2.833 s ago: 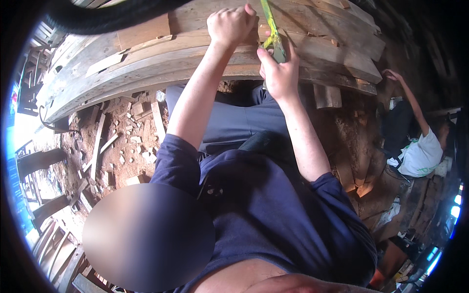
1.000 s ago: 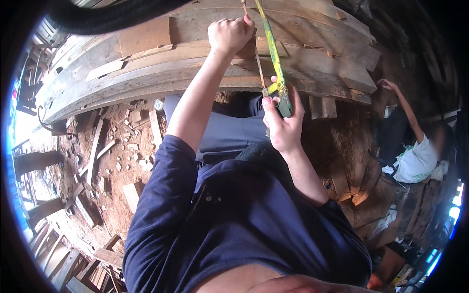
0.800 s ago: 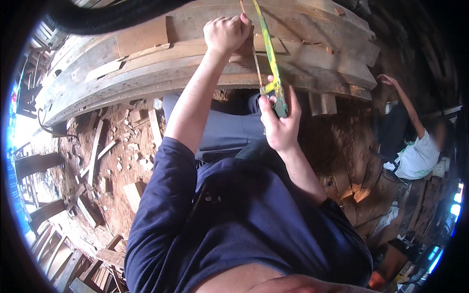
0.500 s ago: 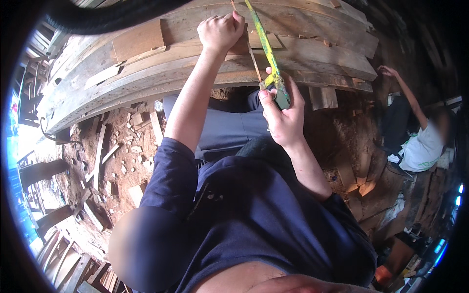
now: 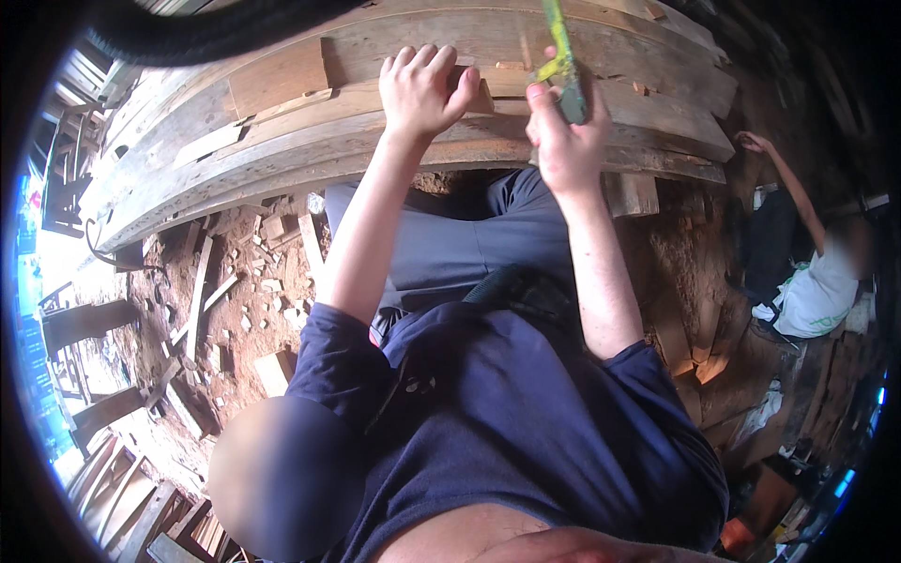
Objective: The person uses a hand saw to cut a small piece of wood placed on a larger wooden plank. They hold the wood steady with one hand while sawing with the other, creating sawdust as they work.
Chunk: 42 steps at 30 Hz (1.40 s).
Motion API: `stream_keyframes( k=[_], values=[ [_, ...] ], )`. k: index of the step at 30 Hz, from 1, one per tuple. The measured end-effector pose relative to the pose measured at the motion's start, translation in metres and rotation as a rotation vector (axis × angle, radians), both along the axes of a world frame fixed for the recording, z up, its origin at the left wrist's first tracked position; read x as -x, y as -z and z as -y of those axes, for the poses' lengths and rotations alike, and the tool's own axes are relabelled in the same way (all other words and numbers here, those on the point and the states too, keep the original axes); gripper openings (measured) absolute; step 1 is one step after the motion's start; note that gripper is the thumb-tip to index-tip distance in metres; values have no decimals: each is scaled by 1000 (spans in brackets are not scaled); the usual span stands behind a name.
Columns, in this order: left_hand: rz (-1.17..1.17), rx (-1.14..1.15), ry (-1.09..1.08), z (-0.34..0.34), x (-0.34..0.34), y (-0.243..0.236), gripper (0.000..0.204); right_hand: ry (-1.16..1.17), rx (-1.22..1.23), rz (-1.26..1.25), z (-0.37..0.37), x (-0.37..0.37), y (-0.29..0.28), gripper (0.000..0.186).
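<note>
The head view comes from a fisheye camera on the person's head, the left one of a side-by-side pair. It faces steeply down and forward over the dark blue shirt [image 5: 554,413], which fills the lower middle from close by. Farther from the lens come the trousers [image 5: 460,253], then, high in the frame, the left hand [image 5: 418,98] and the right hand [image 5: 572,145] over a plank surface [image 5: 310,131] whose front edge bows into an arc. A black curved band [image 5: 216,36] looms large at upper left. The wide field reaches the littered floor [image 5: 235,375] on the left and, smaller at far right, another person [image 5: 812,296].
</note>
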State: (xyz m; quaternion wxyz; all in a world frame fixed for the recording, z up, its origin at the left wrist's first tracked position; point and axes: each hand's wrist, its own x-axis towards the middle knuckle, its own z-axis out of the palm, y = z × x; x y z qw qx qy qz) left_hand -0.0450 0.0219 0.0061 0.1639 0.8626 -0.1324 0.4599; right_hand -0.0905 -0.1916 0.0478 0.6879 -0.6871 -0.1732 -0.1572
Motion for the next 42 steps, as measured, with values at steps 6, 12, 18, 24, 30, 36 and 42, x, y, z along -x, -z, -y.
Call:
stream_keyframes(
  k=[6, 12, 18, 24, 30, 36, 42],
  values=[
    [-223, -55, 77, -40, 53, -8, 43, 290, 422, 261, 51, -51, 13, 43],
    [-170, -63, 28, -53, 80, -1, 38, 538, 641, 359, 69, -98, 32, 40],
    [20, -115, -137, -55, 84, 16, 68, 447, 773, 289, 64, -120, 57, 43],
    [81, -83, -156, -66, 91, 41, 61, 370, 909, 322, 54, -131, 73, 45],
    [27, 1, -116, -71, 95, 62, 48, 357, 1180, 188, 43, -123, 72, 62],
    [-46, 79, -117, -63, 96, 65, 34, 357, 1171, 179, 40, -120, 67, 64],
    [-123, 69, -162, -67, 97, 60, 36, 360, 1161, 178, 38, -118, 67, 63]
  ],
)
